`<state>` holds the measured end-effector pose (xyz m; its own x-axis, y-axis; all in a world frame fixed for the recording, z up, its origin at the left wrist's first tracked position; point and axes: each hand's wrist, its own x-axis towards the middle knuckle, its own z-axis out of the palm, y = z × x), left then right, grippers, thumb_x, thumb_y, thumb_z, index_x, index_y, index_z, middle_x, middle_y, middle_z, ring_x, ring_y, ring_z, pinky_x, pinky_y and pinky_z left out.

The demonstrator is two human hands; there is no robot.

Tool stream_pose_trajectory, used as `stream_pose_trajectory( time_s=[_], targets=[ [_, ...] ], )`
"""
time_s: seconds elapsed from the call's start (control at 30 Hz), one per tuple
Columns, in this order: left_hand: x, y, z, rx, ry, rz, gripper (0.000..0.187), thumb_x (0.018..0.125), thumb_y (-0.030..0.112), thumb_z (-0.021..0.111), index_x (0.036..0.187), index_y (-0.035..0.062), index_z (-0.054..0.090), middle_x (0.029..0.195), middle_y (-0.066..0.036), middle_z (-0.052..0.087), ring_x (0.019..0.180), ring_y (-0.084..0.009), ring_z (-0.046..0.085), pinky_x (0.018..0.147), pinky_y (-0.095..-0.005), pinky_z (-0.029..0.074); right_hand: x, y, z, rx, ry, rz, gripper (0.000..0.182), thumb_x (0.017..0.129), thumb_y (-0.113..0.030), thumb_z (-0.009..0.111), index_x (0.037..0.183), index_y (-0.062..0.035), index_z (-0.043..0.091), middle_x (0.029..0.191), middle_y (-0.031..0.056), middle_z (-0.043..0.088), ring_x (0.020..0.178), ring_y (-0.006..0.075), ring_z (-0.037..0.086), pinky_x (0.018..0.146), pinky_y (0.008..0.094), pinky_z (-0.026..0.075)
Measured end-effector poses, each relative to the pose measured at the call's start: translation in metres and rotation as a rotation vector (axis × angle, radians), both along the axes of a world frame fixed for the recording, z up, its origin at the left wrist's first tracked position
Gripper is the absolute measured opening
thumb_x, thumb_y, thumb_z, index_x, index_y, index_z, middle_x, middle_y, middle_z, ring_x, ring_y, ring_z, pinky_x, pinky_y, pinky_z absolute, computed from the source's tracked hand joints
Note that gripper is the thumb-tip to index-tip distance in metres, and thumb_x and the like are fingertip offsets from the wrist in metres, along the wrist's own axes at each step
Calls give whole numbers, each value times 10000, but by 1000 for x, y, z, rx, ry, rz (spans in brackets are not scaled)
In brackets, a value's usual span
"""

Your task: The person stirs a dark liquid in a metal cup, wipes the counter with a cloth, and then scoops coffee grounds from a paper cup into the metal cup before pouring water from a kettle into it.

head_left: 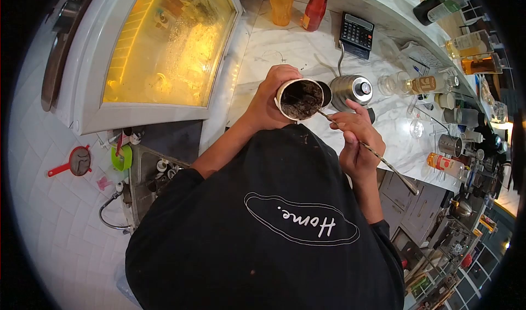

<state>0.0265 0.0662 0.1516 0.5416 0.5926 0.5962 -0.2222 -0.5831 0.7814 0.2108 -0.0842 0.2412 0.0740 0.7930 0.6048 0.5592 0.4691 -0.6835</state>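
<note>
My left hand [268,99] is wrapped round the side of a white cup [279,104], which is tilted so its mouth faces me. Dark brown, crumbly or pasty stuff [302,97] coats the inside; its kind cannot be made out. In my right hand [359,140] is a long metal bar spoon [387,163] with a twisted shaft, gripped between fingers and thumb. One end reaches the cup's rim and goes inside, where its tip is hidden. The other, drop-shaped end points toward the lower right. Just beyond the cup stands a steel canister [350,90], near my right fingers.
An orange squeeze bottle [281,6], a red sauce bottle [316,7] and a calculator [356,31] stand at the back of the marble counter [252,52]. Jars and bottles line the right side. A glass-fronted, yellow-lit cabinet [164,47] and a sink [143,184] are on the left.
</note>
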Motion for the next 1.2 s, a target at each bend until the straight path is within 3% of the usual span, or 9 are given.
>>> stream_pose_trajectory(
  time_s=[0.23, 0.37, 0.6, 0.7, 0.8, 0.9, 1.0, 1.2],
  targets=[
    [-1, 1, -5, 45, 24, -42, 834, 626, 150, 966, 1342, 56, 549, 1270, -167, 612, 1231, -359, 597, 1064, -444, 477, 7, 6, 7, -38, 5, -1, 68, 1035, -56, 603, 989, -22, 639, 885, 101, 742, 832, 266, 747, 1032, 545, 539],
    [2, -4, 0, 35, -35, -34, 757, 616, 98, 950, 1271, 63, 571, 1202, -132, 606, 1149, -326, 596, 1001, -423, 482, 12, 14, 9, -78, 110, -16, 124, 1045, -35, 565, 975, 11, 657, 845, 104, 737, 759, 239, 724, 1017, 537, 553],
    [-3, -5, -4, 66, -26, -6, 783, 630, 102, 961, 1300, 56, 559, 1204, -153, 619, 1141, -336, 612, 996, -433, 493, 13, 20, 4, -107, 175, -65, 248, 1085, -75, 504, 963, 45, 684, 832, 120, 753, 770, 208, 736, 1033, 470, 555],
    [-4, -6, -6, 79, -16, -12, 795, 636, 97, 964, 1312, 54, 549, 1212, -165, 625, 1148, -342, 617, 997, -440, 499, 11, 17, 7, -170, 181, -69, 379, 1142, -162, 408, 932, 45, 645, 876, 141, 724, 823, 220, 725, 1056, 525, 535],
    [-2, -6, -6, 81, -14, -16, 792, 638, 89, 961, 1311, 59, 545, 1215, -163, 626, 1147, -341, 617, 991, -438, 500, 14, 20, -5, -106, 247, -109, 278, 1102, -111, 502, 1007, 52, 705, 792, 115, 758, 743, 173, 721, 940, 393, 582],
    [0, -4, -7, 91, -10, -19, 793, 639, 86, 959, 1312, 65, 541, 1220, -159, 628, 1147, -341, 617, 986, -435, 504, 13, 17, -6, -168, 291, -156, 289, 1109, -144, 519, 1037, 62, 708, 798, 116, 760, 748, 160, 718, 797, 319, 575],
    [0, -4, -7, 109, -10, -12, 804, 636, 84, 959, 1319, 72, 536, 1227, -155, 630, 1150, -340, 615, 987, -435, 507, 12, 16, -8, -202, 323, -182, 307, 1113, -162, 526, 1040, 72, 711, 803, 121, 761, 756, 161, 722, 706, 282, 543],
    [1, -6, -8, 97, -22, -2, 842, 630, 79, 963, 1342, 78, 515, 1236, -154, 616, 1166, -333, 605, 994, -431, 507, 5, 20, -15, -175, 493, -195, 335, 1121, -154, 512, 979, 74, 712, 816, 121, 759, 726, 160, 730, 695, 283, 549]
  ],
)
